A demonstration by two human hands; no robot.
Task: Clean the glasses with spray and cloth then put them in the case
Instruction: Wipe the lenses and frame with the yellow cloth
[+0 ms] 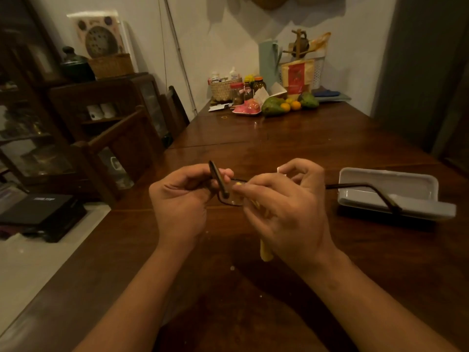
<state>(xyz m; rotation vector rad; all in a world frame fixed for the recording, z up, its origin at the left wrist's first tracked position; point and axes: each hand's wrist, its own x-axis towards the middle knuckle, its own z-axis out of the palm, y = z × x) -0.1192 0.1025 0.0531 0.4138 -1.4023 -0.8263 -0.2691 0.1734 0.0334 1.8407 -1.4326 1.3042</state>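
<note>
Mid-wipe: our left hand (181, 196) grips the glasses (234, 199) above the table (253, 148), and our right hand (281, 209) pinches the cloth (266, 252) onto a lens. Case (388, 184) sits open at right; casing still to do.

Dim warm indoor light, soft focus, wide-angle bending at edges, dark corners.

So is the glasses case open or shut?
Open. The case lies with its two halves apart and its pale inside showing. The glasses are not in it yet.
</note>
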